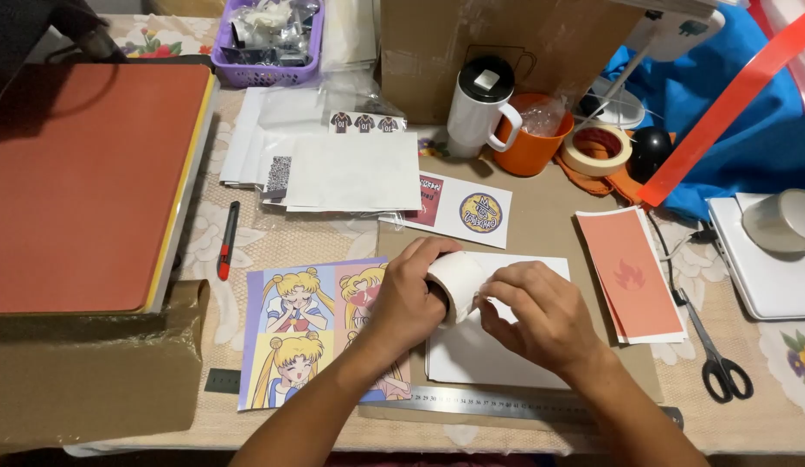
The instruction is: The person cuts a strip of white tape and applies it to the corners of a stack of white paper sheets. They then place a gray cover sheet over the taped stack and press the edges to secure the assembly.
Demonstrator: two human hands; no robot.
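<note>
The left hand [413, 298] is wrapped around a white mug [454, 281] held on its side just above a stack of white sheets [541, 268], fingers closed on its body, while the right hand [532, 316] pinches a white paper against the mug's wall, thumb and fingertips together on its edge. Judging by how things lie, the paper is partly laid round the mug and not yet fastened: no strip of tape shows on it, and the roll of masking tape [597, 149] sits well apart near the orange cup [532, 143]. The scissors [718, 359] lie untouched at the right of the desk [541, 220], the steel ruler [506, 404] near the front edge, the cartoon print [303, 333] beside the left wrist
</note>
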